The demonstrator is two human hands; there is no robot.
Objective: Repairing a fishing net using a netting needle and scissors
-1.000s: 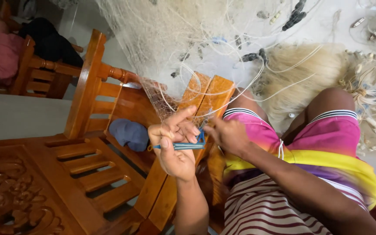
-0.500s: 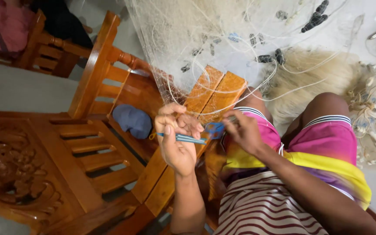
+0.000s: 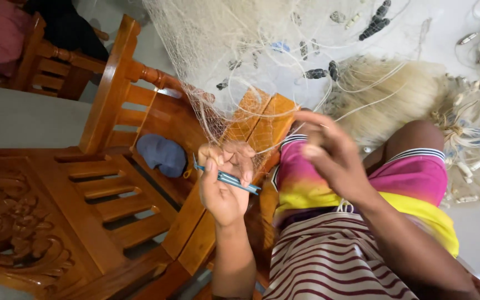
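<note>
The left hand fingers pinch the blue netting needle against the fishing net; the right hand, fingers loosely spread, should keep the mesh taut.

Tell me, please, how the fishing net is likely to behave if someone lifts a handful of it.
The fishing net would probably be floppy: it drapes over the wooden chair and lies heaped on the floor. It looks light for its bulk, being fine, see-through mesh. It may well snag or tangle, since small floats and loose cords run through it where the left hand holds it.

Motion-blurred right hand; net needle partly hidden inside left hand.
</note>
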